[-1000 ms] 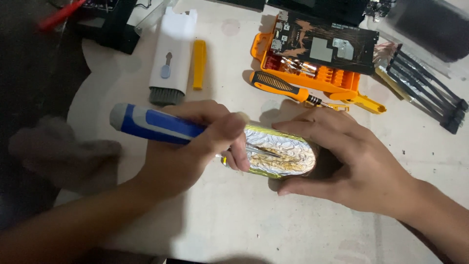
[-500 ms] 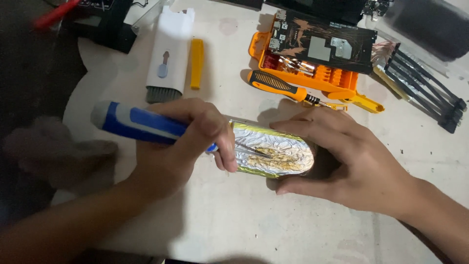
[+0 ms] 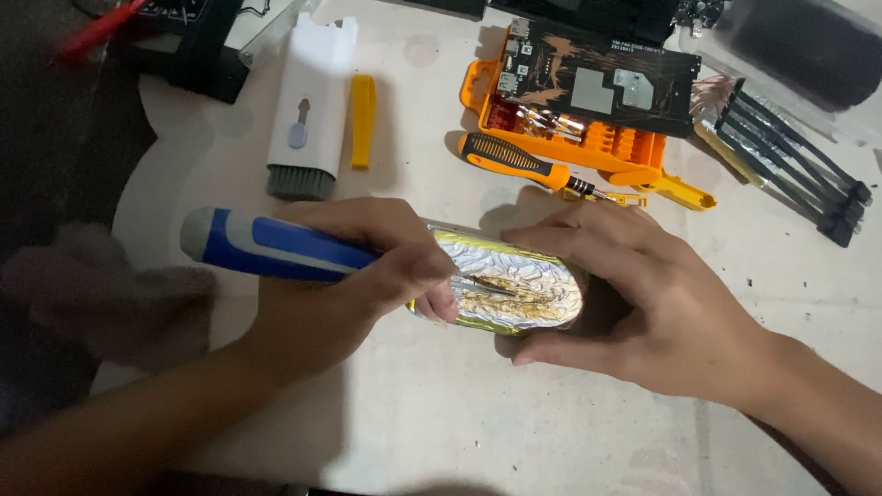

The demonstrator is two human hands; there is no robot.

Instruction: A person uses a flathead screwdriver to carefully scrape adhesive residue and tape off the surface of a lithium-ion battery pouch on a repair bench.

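I'm mid-scrape: my left hand (image 3: 340,285) grips the blue-handled tool (image 3: 266,248), its tip on the foil-wrapped block (image 3: 514,285) at table centre. My right hand (image 3: 643,303) clamps that block's right end. Next move needs steady tip pressure, I'd judge. Farther off: orange screwdriver (image 3: 524,163), circuit board (image 3: 597,78), white brush (image 3: 308,106); none in the way.

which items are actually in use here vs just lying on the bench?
In use:
left hand gripping blue tool
right hand steadying foil block

Lying about:
orange screwdriver
orange bit case
circuit board
white brush
yellow pry tool
black tools
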